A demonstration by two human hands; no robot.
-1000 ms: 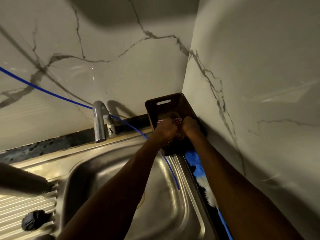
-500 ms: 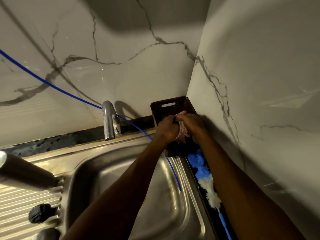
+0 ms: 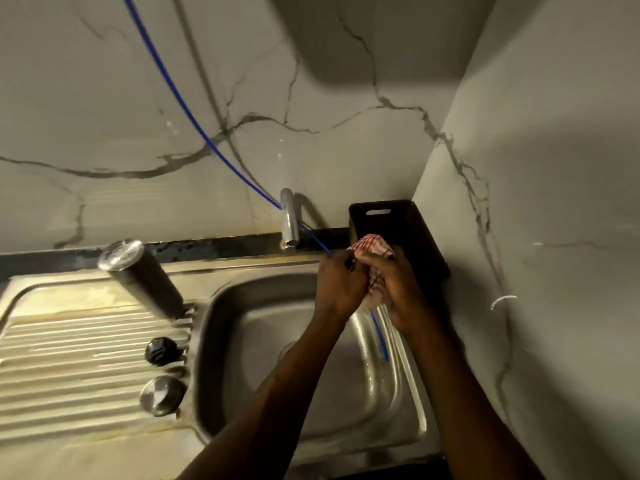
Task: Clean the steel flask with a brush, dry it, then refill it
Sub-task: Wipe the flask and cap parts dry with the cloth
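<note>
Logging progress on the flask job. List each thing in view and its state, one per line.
flask: on the drainboard, untouched
cloth: bunched, held in both hands
left hand: grips the cloth
right hand: grips the cloth
tap: no water visible
black cap: off, on the drainboard
steel lid: off, on the drainboard

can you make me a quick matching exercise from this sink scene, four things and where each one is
Things:
1. steel flask
2. checked cloth
3. brown basket
4. black cap

Places:
a. in the corner where the two walls meet
b. held between both hands
c. upside down on the draining board
d. on the draining board beside the sink bowl, above the round steel lid

Pairs: 1-c, 2-b, 3-a, 4-d
</note>
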